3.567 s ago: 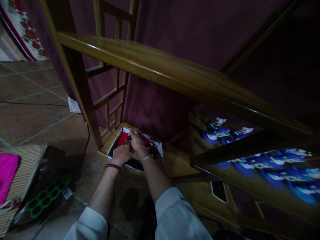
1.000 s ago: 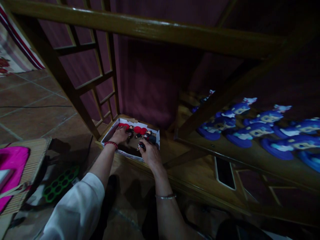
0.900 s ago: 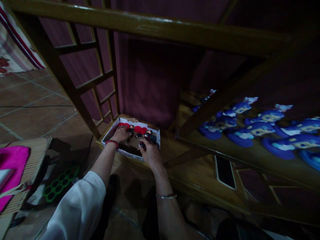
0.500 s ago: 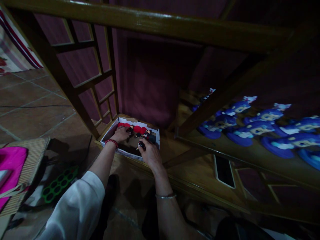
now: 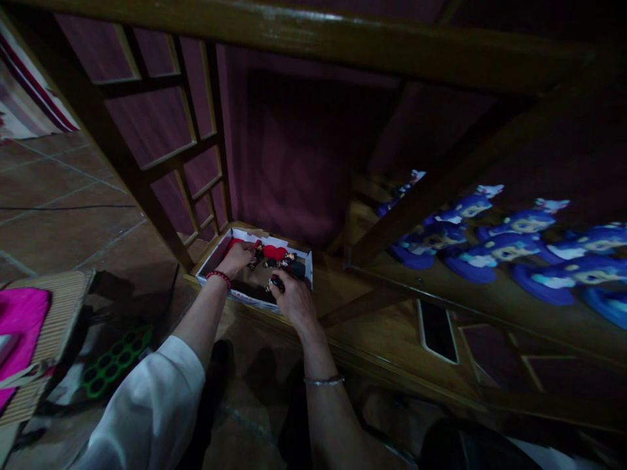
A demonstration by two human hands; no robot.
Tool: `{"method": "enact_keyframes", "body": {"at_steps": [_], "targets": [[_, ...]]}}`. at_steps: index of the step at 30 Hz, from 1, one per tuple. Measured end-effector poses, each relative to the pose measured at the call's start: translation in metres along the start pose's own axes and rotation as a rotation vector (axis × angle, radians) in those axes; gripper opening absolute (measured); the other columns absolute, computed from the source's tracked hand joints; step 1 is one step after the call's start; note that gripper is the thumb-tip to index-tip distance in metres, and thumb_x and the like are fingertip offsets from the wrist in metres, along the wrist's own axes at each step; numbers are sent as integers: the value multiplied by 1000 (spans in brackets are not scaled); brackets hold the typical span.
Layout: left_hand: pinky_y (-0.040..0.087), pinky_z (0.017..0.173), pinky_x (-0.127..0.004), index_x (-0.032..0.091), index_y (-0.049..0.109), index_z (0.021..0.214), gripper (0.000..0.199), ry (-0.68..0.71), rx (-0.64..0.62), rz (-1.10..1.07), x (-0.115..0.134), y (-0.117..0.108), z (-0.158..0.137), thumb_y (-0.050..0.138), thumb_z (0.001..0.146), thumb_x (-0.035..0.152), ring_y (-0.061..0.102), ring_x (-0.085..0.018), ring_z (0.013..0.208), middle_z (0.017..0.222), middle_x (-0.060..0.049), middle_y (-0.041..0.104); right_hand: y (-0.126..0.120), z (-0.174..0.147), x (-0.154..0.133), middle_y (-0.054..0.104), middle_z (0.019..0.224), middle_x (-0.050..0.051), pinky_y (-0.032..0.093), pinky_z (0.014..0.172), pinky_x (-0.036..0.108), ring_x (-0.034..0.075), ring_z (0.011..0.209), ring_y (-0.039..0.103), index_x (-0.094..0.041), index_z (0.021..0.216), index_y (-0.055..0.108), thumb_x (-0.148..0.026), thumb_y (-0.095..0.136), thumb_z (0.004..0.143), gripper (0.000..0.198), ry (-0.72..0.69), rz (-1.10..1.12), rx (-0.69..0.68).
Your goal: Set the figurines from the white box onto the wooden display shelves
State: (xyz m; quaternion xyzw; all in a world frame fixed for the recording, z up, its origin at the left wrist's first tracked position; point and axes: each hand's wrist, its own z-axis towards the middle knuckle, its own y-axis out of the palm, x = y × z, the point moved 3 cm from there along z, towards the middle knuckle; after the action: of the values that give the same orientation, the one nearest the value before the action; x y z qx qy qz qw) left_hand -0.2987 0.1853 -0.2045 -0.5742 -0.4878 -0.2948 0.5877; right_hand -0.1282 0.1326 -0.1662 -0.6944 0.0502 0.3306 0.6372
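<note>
A shallow white cardboard box [image 5: 206, 269] holds several small dark figurines [image 5: 280, 262] and some rounded red pieces [image 5: 274, 252]. My left hand [image 5: 237, 257], a red bead bracelet at its wrist, reaches into the box's left side. Its fingers are bent down beside a black-and-red figurine [image 5: 256, 253]; what they pinch, if anything, is hidden. At the box's front right, my right hand [image 5: 294, 300] is closed around a small black figurine [image 5: 275, 283] held low over the brown bottom.
The box stands on a low shelf of a wooden rack [image 5: 169, 156]. Blue figurines [image 5: 509, 251] line a higher shelf on the right. A phone [image 5: 437, 331] lies on the lower shelf. At left are a pink cloth [image 5: 29, 320] on a woven stool and a green rack with holes [image 5: 116, 359].
My left hand's fingers have drawn together and bent further down by the red pieces. The right hand keeps the figurine in nearly the same spot. The view has shifted slightly.
</note>
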Motion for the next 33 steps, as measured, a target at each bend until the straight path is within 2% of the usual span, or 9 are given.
{"method": "enact_keyframes", "body": {"at_steps": [5,10,18,24,28,33], "targets": [[46,74,-24,12,63,95,31,-42,-43,49,-6,4,2,42,72,14,59,-15,84,94,-5,65,0,0,0,62,105,3,38,82,27,17,92,57,-27,109,54,-25,50,79,31,5,2,-4],[44,80,-25,11,59,105,37,-20,-86,126,3,4,-7,43,72,13,57,-17,93,104,-7,62,-2,-2,-1,63,101,3,38,81,27,16,91,57,-27,109,54,-26,49,79,30,3,-14,1],[31,96,-22,17,53,116,42,16,-107,467,4,6,-6,46,75,18,45,-16,113,127,-5,46,-3,-3,-2,63,102,2,40,77,26,17,90,58,-28,109,54,-25,50,79,30,-7,-10,5],[29,98,-24,17,49,121,45,10,-119,575,4,7,-4,43,76,19,42,-17,116,131,-5,43,-3,-1,-3,63,101,2,39,79,26,16,89,58,-28,109,54,-26,50,79,31,5,-27,1],[24,101,-24,17,48,121,45,23,-79,605,6,5,-6,42,77,18,36,-18,121,133,-6,39,-3,-2,-3,64,100,2,39,79,26,16,88,58,-28,109,54,-26,49,79,30,1,-44,6],[30,98,-25,15,49,120,44,80,-102,624,8,6,-8,39,77,16,43,-18,115,130,-8,43,-2,-2,-3,63,101,3,39,78,27,17,89,58,-28,110,54,-27,49,79,31,2,-38,11]]}}
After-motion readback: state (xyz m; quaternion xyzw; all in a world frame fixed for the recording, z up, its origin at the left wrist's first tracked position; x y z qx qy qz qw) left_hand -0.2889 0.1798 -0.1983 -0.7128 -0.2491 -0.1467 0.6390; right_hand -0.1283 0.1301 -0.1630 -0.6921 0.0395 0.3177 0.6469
